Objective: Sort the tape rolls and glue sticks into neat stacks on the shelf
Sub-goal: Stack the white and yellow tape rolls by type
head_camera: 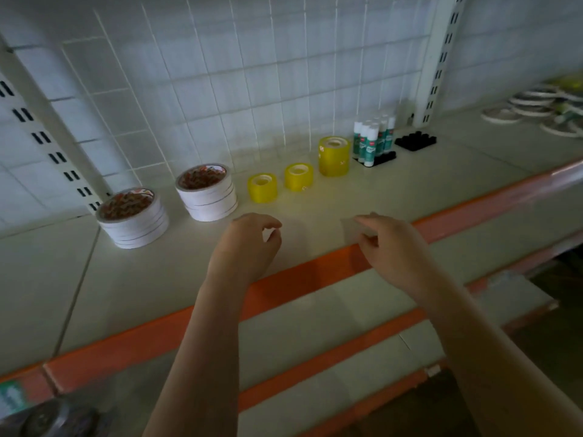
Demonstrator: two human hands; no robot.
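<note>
Two stacks of white tape rolls (132,216) (206,192) stand on the shelf (410,184). To their right are two short yellow tape rolls (262,188) (299,177) and a taller yellow stack (334,156). White-capped glue sticks (373,137) stand upright in a black holder (383,159). My left hand (249,244) hovers over the shelf's front with fingers loosely curled, holding nothing. My right hand (394,247) pinches a small clear plastic piece (353,230) above the shelf edge.
An empty black holder (415,141) lies beside the glue sticks. Loose white tape rolls (533,108) lie scattered on the shelf section at far right. An orange front rail (284,285) edges the shelf, with lower shelves (315,313) beneath. A wire grid (220,89) backs the shelf.
</note>
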